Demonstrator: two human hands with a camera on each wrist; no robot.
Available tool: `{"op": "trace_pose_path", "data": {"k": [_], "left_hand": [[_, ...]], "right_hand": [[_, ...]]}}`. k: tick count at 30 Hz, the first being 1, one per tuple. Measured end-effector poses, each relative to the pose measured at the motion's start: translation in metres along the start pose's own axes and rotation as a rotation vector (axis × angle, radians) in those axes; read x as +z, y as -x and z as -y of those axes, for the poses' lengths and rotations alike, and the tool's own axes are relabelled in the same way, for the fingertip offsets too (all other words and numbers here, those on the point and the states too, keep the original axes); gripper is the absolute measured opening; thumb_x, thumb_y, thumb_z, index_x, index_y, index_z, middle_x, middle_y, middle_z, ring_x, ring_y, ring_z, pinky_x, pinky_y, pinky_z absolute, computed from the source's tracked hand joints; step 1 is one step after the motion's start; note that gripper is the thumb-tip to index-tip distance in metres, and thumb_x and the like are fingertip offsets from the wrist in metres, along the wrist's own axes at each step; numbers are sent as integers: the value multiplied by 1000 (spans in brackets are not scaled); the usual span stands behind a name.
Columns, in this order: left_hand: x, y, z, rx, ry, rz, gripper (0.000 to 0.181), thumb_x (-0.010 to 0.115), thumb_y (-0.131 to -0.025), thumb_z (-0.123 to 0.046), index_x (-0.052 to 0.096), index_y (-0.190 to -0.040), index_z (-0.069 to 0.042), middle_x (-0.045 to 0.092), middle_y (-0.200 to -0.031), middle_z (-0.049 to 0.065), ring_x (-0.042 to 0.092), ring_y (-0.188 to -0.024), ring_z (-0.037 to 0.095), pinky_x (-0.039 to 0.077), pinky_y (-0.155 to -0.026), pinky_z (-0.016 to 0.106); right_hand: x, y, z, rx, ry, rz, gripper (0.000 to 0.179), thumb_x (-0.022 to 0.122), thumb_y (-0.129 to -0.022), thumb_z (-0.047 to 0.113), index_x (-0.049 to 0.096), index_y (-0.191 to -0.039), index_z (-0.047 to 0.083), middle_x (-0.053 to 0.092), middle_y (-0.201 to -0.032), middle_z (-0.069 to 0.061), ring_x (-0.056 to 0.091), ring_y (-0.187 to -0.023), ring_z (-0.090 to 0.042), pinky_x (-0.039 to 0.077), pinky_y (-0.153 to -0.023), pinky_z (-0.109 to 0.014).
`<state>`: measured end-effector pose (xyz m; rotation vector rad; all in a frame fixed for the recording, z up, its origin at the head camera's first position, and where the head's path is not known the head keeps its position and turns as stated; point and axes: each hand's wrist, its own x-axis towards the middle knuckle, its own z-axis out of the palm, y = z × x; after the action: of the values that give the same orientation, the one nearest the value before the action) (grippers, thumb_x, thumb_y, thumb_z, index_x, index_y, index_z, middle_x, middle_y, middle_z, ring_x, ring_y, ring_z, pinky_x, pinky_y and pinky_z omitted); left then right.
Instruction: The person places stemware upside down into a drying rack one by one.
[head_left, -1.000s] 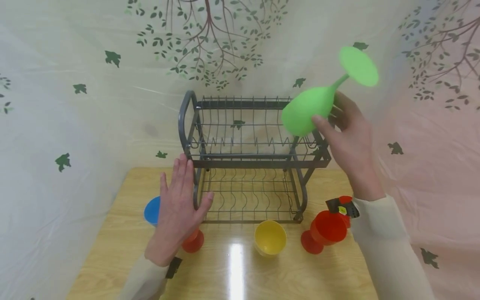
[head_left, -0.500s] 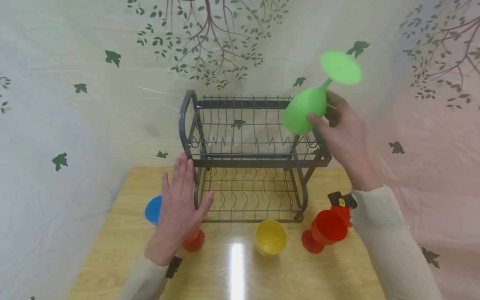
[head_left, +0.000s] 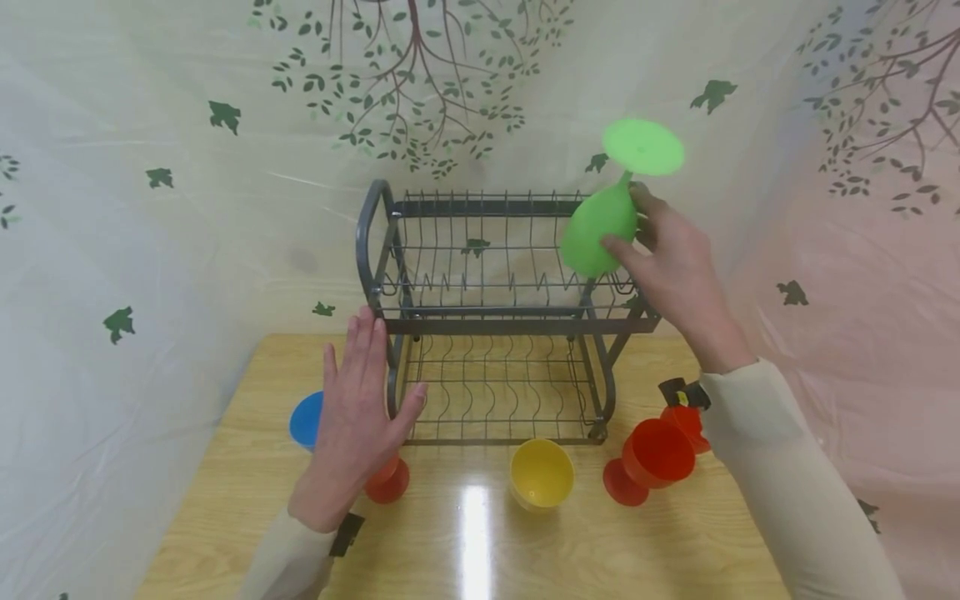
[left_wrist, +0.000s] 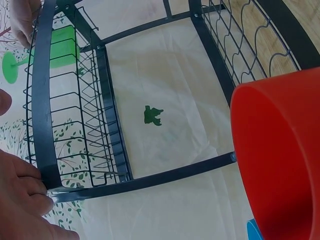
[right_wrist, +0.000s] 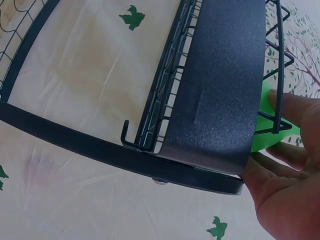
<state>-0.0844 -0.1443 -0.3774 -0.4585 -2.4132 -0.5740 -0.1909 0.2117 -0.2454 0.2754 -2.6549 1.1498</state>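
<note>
My right hand [head_left: 678, 267] grips a green plastic goblet [head_left: 598, 229] by its bowl, thumb in front and fingers behind. The goblet is upside down and slightly tilted, its round foot up, over the right end of the upper tier of a black two-tier dish rack [head_left: 517, 326]. Through the rack's wires, the right wrist view shows part of the green bowl [right_wrist: 265, 142] beside the fingers. My left hand [head_left: 356, 417] lies with straight fingers against the rack's left front corner, fingertips at the upper bar. It partly covers a red goblet [head_left: 387, 483] on the table.
A yellow cup [head_left: 542, 475] stands before the rack's lower tier. To the right are a red goblet [head_left: 658, 454] and another red vessel [head_left: 686, 423], partly behind the sleeve. A blue vessel [head_left: 305, 421] shows left of my left hand. Patterned cloth [head_left: 187, 250] hangs behind the wooden table [head_left: 420, 550].
My right hand has moved left with the green goblet and turned it more upright, foot up, its bowl lower toward the upper tier. The left hand has stayed in place.
</note>
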Motion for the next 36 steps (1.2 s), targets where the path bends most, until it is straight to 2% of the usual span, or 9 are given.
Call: {"op": "trace_pose_path", "data": {"k": [8,18,27,36], "left_hand": [[-1,-1,0,-10,-7,14,89,25,-105,-64,24,-160,7,13,-172,18,12,-158,36,13,-120,71],[-1,-1,0,-1,-6,5,89,24,-106,-64,22,-161,6,14,-172,19,17,-156,41,11,-122,69],[-1,-1,0,0,-6,6,89,24,-106,-64,22,-161,7,16,-171,21,12,-158,36,9,-122,68],[-1,-1,0,0,-6,6,89,24,-106,-64,22,-161,7,16,-170,22,13,-158,37,9,-123,67]], "right_hand": [[2,-4,2,-11,36,31,77,66,-103,24,23,-164,11,31,-166,-14,49,-141,-39,50,-105,-49],[3,-6,3,20,81,79,74,64,-104,26,25,-163,5,38,-161,-23,53,-136,-44,54,-100,-50],[4,-7,5,29,120,84,76,63,-104,28,23,-163,4,37,-161,-24,53,-135,-45,55,-100,-51],[8,-7,4,14,152,71,74,61,-105,28,23,-163,1,40,-158,-27,55,-132,-46,54,-100,-54]]}}
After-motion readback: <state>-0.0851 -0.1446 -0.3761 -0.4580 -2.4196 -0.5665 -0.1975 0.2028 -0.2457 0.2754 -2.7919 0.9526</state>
